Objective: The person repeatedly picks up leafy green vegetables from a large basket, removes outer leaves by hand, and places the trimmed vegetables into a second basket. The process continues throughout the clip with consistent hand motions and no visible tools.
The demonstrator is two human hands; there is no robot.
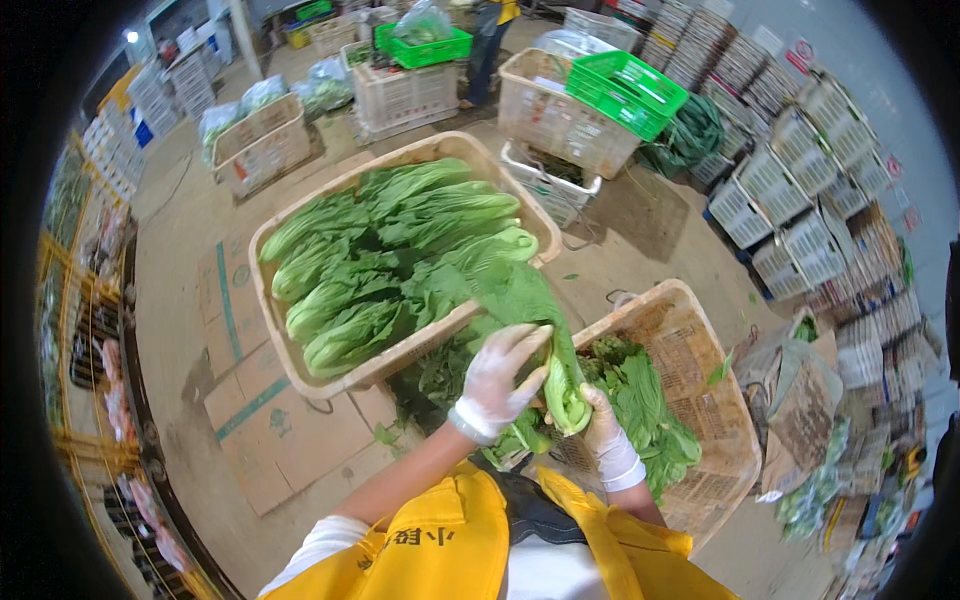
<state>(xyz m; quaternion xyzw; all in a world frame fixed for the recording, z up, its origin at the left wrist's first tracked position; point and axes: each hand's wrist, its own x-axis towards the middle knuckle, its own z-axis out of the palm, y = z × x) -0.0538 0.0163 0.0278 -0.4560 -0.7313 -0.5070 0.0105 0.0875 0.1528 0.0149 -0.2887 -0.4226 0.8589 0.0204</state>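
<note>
A long head of leafy greens (568,382) lies between my gloved hands, its pale cut base towards me and its broad leaves reaching the tub ahead. My right hand (606,439) grips it near the base. My left hand (501,379) is on its left side, fingertips against the leaf edge and the thumb a little lower. The palm side of the left hand is partly hidden. Just ahead, a beige plastic tub (289,375) holds rows of similar heads (360,274). A second tub (709,360) at my right contains loose leaves (649,416).
Loose leaves (442,375) lie below the near tub wall. Flattened cardboard (285,431) covers floor at the left. Beyond stand crates, including a green crate (626,94), and a person (487,52). Stacked white crates (776,195) and a paper sack (799,405) stand to the right.
</note>
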